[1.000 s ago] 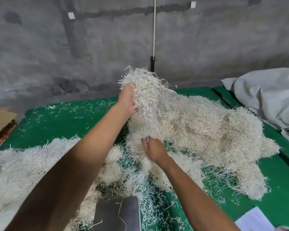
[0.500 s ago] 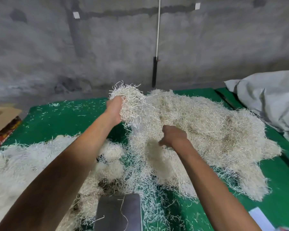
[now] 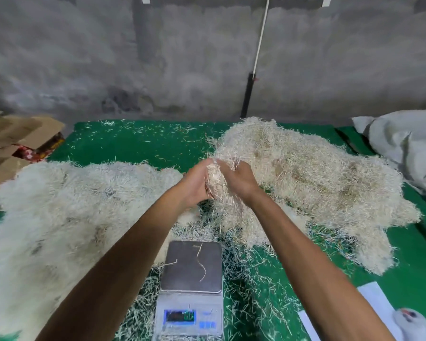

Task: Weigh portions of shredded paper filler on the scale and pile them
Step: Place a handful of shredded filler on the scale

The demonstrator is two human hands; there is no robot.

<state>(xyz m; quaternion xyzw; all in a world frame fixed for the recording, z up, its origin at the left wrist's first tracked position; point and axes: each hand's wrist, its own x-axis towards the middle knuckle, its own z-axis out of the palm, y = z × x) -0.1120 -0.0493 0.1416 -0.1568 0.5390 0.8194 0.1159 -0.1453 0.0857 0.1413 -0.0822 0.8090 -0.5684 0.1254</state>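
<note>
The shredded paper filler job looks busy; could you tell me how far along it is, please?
Done, it seems: a broad whitish pile lies on the person's left, probably weighed portions. In hand: both hands, left and right, cup a fresh wad drawn from the tan heap. The scale pan holds only a few stray strands, so this portion is not yet weighed. Left: most of the tan heap.

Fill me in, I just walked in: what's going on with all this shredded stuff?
A person holds a clump of shredded paper between the left hand and right hand, beside the big heap. The scale below bears only a few stray strands. Another pile lies to the left.
</note>
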